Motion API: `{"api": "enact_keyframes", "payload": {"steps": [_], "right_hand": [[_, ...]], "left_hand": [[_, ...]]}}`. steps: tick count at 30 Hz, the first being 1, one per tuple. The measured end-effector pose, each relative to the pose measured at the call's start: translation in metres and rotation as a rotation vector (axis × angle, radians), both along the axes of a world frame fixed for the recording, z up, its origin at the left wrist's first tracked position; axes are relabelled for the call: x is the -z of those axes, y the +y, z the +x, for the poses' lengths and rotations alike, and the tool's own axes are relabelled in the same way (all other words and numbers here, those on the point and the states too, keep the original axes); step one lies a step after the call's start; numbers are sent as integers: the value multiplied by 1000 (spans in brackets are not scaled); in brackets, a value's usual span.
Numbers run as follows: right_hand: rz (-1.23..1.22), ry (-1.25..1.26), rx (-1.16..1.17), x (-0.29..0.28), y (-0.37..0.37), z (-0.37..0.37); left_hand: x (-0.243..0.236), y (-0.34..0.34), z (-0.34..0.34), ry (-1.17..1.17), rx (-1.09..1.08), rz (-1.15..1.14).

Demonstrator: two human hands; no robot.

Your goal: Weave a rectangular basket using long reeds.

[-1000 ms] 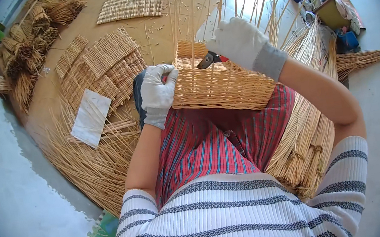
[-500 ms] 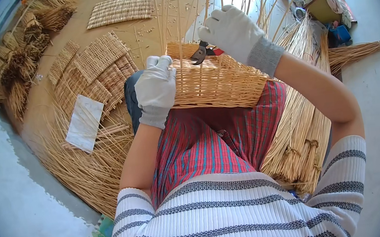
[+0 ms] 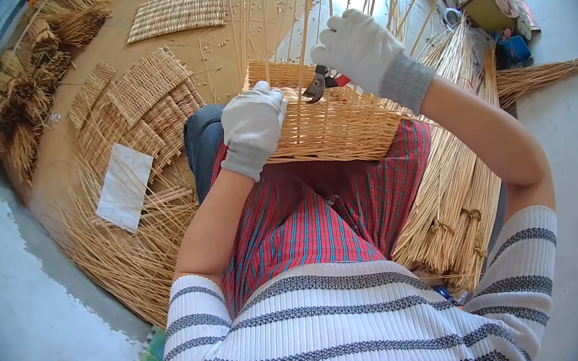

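A half-woven wicker basket [image 3: 341,133] lies across my lap, with long upright stakes [image 3: 303,25] rising from it. My left hand [image 3: 252,123], in a white glove, is closed at the basket's left near rim, beside the foot of one stake. The fingertips are partly hidden, so whether they also pinch that stake is unclear. My right hand [image 3: 363,54], gloved too, grips pruning shears [image 3: 318,86] above the basket's right side. Their dark blades point left, close to a stake over the weave; the red handles mostly vanish in the glove.
Woven panels [image 3: 149,86] lie front left, and another panel [image 3: 176,14] is farther off. Loose straw and a pale sheet [image 3: 124,187] are at my left. Bundled rods [image 3: 461,187] lie along my right. Straw bundles [image 3: 34,75] stand far left; a cluttered crate [image 3: 488,12] is far right.
My left hand has slid right along the basket rim. The shears and my right hand have shifted slightly right. The basket has moved a little to the left.
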State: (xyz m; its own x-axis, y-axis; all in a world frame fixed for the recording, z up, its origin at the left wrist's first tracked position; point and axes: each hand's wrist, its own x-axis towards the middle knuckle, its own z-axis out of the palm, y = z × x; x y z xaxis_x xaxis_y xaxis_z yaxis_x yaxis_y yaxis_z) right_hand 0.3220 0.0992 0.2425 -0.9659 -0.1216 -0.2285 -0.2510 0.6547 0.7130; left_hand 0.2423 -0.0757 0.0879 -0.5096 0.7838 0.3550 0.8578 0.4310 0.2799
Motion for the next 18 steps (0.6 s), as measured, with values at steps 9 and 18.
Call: {"api": "enact_keyframes", "payload": {"steps": [9,18], "right_hand": [[-28,-73,111,-9,16,11],[18,-77,114,-6,36,24]], "left_hand": [[-7,2,15,-18,-34,29],[10,38,30,34,78,6]]}}
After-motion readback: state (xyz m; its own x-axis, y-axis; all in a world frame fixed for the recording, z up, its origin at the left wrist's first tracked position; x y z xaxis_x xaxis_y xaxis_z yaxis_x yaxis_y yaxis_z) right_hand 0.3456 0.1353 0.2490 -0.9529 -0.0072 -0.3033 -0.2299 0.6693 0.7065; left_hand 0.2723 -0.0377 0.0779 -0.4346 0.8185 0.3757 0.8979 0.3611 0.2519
